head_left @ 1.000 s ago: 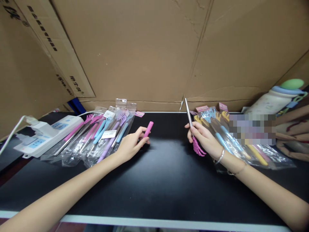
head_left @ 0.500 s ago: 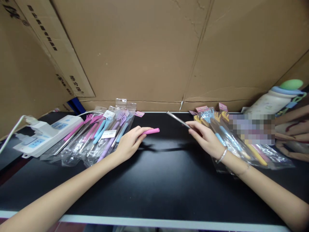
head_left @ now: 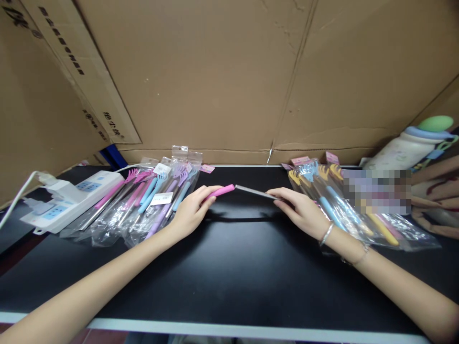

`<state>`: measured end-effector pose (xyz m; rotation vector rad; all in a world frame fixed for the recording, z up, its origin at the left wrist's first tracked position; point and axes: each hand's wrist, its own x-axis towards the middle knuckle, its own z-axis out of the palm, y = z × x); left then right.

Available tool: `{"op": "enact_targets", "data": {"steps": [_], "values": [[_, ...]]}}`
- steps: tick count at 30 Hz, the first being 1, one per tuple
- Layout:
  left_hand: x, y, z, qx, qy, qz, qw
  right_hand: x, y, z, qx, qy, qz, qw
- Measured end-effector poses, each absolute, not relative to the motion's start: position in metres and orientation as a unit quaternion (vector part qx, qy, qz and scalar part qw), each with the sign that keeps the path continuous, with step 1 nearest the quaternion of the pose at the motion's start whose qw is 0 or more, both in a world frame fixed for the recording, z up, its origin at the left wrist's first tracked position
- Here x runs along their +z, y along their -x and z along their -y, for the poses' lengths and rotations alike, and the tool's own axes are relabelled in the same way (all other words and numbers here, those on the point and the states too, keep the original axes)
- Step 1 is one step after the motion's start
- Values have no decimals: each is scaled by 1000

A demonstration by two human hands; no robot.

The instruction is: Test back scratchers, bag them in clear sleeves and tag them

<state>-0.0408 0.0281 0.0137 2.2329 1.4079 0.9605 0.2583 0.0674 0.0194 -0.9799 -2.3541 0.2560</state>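
Above the middle of the black table, my left hand grips a pink tube-shaped handle that points right and slightly up. My right hand holds a back scratcher by its metal rod, which points left; its pink claw head is hidden behind the hand now. The rod's tip meets the end of the pink handle or lies very close to it; I cannot tell whether they touch. Bagged back scratchers in pink, blue and purple lie by my left hand. More bagged scratchers, yellow and blue, lie beyond my right wrist.
A white power strip with plugs and a cable sits at the left. At the back right leans a pale bottle with a green top, beside a brown fabric item. Cardboard walls close off the back of the table.
My right hand has swung the rod from upright to nearly level, its tip now at the handle. My left hand has tilted the pink handle from steep to nearly level, facing right.
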Motion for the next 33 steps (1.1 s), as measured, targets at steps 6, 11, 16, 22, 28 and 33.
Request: {"op": "enact_targets", "data": {"steps": [6, 11, 16, 22, 28, 33], "values": [[14, 42, -30, 320, -795, -491, 156, 21, -260, -67, 88, 363, 889, 267], [17, 44, -30, 292, -812, -487, 139, 28, -265, -70, 77, 343, 906, 236], [17, 47, -30, 252, -837, -476, 98, 36, -271, -71, 35, 343, 920, 184], [17, 49, -29, 216, -858, -465, 46, 36, -274, -73, -4, 329, 931, 158], [20, 48, -25, 192, -861, -471, 20, 31, -273, -73, -63, 325, 931, 156], [19, 47, -24, 188, -869, -455, 44, 29, -272, -70, -160, 303, 927, 151]]}}
